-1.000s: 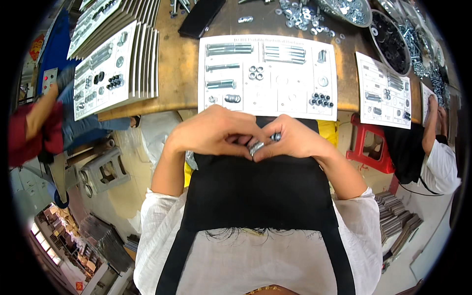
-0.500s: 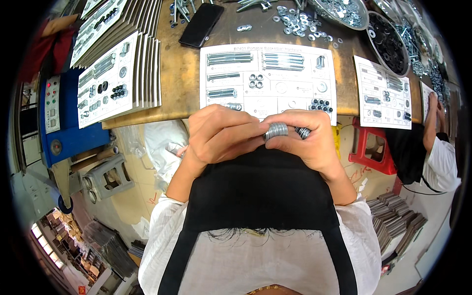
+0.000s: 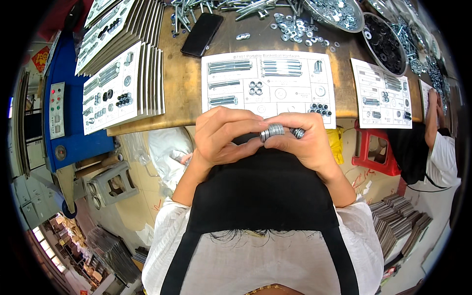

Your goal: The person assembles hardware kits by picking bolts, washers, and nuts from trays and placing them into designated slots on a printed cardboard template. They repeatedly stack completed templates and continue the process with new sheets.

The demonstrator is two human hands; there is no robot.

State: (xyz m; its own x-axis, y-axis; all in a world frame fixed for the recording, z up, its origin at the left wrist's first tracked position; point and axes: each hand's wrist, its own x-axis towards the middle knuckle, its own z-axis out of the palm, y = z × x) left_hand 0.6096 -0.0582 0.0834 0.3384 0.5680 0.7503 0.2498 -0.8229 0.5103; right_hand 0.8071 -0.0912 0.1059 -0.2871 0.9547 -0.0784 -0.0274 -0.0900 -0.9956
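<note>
A stack of silvery washers [image 3: 275, 130] lies across the fingers of my right hand [image 3: 310, 141], which is closed round it at the table's near edge. More dark-edged rings [image 3: 297, 132] show between that hand's fingers. From the left, my left hand [image 3: 221, 136] pinches the near end of the stack between thumb and fingertips, where some washers sit slightly apart from the rest. Just beyond both hands is a white card [image 3: 268, 92] carrying bolts, spacers and black-ringed nuts in printed boxes. The card's lower middle is partly hidden by my fingers.
Several similar loaded cards [image 3: 125, 105] stand in a row at the left. A black phone [image 3: 202, 34], loose washers [image 3: 295, 30], a bowl of washers [image 3: 339, 14] and a bowl of black rings [image 3: 386, 44] lie farther back. Another person's hand [image 3: 432, 101] works at the far right.
Both hands stay at the washer stack. My left fingers have shifted slightly, and washers at the stack's left end now show apart from the others. The view has tilted a little.
</note>
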